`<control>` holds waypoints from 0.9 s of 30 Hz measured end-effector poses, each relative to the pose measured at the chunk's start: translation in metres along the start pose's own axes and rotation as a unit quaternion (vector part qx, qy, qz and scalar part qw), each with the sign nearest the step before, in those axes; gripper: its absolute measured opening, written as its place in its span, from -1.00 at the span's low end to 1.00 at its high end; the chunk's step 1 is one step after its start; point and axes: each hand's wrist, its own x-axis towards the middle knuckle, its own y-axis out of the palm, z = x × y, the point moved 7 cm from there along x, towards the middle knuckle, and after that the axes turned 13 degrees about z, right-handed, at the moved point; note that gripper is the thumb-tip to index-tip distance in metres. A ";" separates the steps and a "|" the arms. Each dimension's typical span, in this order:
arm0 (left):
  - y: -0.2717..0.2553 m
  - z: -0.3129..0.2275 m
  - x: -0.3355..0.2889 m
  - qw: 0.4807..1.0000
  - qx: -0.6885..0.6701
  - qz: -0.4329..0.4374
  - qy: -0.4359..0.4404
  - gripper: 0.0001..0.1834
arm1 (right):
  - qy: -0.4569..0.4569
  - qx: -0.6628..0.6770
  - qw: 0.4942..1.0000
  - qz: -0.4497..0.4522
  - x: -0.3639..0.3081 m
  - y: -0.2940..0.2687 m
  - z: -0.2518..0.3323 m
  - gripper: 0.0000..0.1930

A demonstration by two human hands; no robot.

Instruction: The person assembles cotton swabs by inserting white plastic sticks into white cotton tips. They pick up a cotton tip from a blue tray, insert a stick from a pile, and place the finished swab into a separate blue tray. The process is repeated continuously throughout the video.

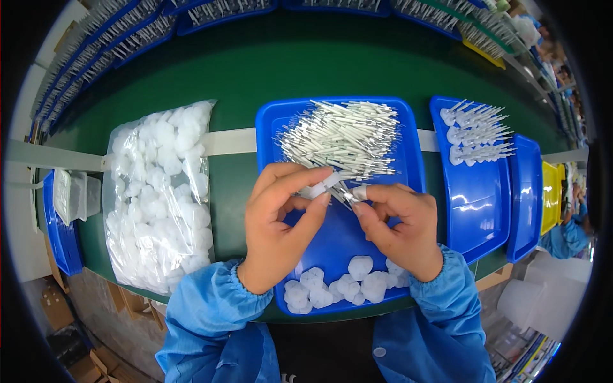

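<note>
Both hands meet above the blue tray [420, 172] in front of me. Pinched between the thumb and index finger of my left hand [276, 220] is a translucent white plastic piece [325, 184]. My right hand [408, 226] has its thumb and index finger closed on a slim shiny metal-ended rod [345, 194], which touches or enters the white piece; the fingers hide the exact joint. A heap of thin white rods with metal ends [345, 137] fills the tray's far part. Several rounded, lobed white plastic pieces [373, 286] lie along its near edge.
A clear bag of white plastic pieces [159, 198] lies on the green table [236, 76] at left. To the right, another blue tray [476, 210] carries rows of joined pieces [476, 134]. Blue trays of rods [223, 11] line the back. Clear containers [80, 195] stand far left.
</note>
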 end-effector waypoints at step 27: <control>0.009 -0.012 -0.002 0.978 0.208 0.026 0.013 -0.47 | -0.130 -0.322 0.937 -0.046 0.003 0.001 0.034 -0.84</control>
